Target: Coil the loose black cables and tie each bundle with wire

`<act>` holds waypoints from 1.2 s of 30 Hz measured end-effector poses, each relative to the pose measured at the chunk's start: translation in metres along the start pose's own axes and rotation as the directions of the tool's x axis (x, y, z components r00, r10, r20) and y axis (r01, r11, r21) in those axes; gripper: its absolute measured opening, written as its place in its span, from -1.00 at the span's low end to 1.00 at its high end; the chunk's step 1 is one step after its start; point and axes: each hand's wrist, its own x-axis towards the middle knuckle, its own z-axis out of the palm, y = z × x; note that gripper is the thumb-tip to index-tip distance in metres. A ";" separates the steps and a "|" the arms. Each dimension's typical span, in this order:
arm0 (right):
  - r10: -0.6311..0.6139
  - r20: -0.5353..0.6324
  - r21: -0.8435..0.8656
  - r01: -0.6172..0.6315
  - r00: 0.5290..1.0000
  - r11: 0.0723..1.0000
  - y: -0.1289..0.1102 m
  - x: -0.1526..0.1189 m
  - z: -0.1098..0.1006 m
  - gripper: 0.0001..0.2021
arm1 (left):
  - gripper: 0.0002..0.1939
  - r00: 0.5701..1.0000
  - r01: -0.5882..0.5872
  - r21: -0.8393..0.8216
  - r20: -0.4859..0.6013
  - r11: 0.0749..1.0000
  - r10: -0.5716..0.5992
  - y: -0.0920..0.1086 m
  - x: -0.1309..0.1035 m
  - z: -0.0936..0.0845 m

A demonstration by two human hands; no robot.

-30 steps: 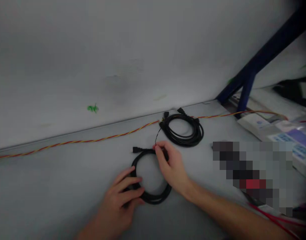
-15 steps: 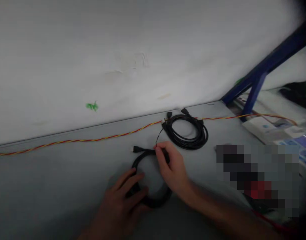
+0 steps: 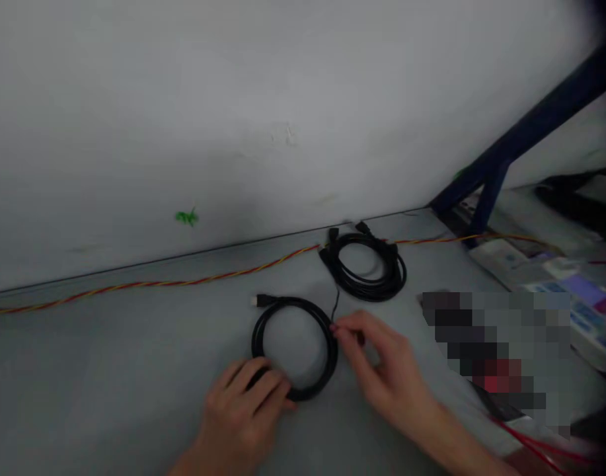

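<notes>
A black cable (image 3: 310, 305) lies in a round coil on the grey surface (image 3: 134, 370), its plug pointing left. At the coil's lower left, my left hand (image 3: 246, 403) has its fingers wrapped over the cable. My right hand (image 3: 377, 357) pinches a thin dark tie (image 3: 336, 305) at the coil's right side, thumb and forefinger together. The tie's free end sticks up from the fingertips. Just beyond, a second coiled black cable (image 3: 372, 291) with several plugs rests near the wall.
A twisted red and yellow wire (image 3: 184, 282) runs along the white wall (image 3: 184, 132). At the right are a dark blue metal brace (image 3: 521, 135), boxes and papers (image 3: 590, 297), a pixelated patch and red wires (image 3: 525, 439).
My right hand has moved right and down, from the coil's top to its right side. The coil's top and right side show more fully. The camera view has shifted slightly.
</notes>
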 end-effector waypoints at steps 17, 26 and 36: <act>-0.264 0.531 -0.111 0.375 0.805 0.920 0.006 -0.008 0.010 -0.65 | -0.49 0.925 0.000 -0.407 0.348 0.914 0.155 -0.034 0.000 -0.033; -0.179 0.449 0.021 0.189 0.875 0.982 -0.005 -0.019 0.027 -0.81 | -0.49 0.981 0.090 -0.506 0.195 0.858 0.012 -0.025 -0.007 -0.012; -0.151 0.371 0.078 0.131 0.916 0.988 -0.005 -0.018 0.032 -0.83 | -0.57 0.980 0.179 -0.447 0.163 0.877 -0.117 -0.003 -0.007 -0.010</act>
